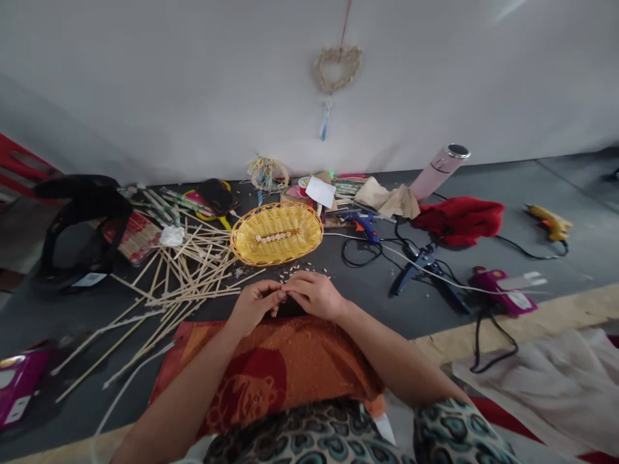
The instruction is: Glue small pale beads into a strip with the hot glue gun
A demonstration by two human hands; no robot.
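My left hand (257,305) and my right hand (313,294) meet at the fingertips above the near edge of the dark table. Both are closed in a pinch, and whatever lies between the fingers is too small to make out. Just beyond them, small pale bits (304,269) are scattered on the table. A yellow woven basket (242,248) stands behind these, with a short row of pale pieces (278,237) lying in it. Under my wrists an orange-red cloth (309,351) is spread over the front edge and my lap.
Many thin wooden sticks (188,267) lie loosely at left, beside black straps (82,225). At right are a blue glue gun (362,224), blue-handled pliers (420,264), a red cloth (464,221), a pink flask (439,173), a yellow glue gun (550,222) and trailing cords.
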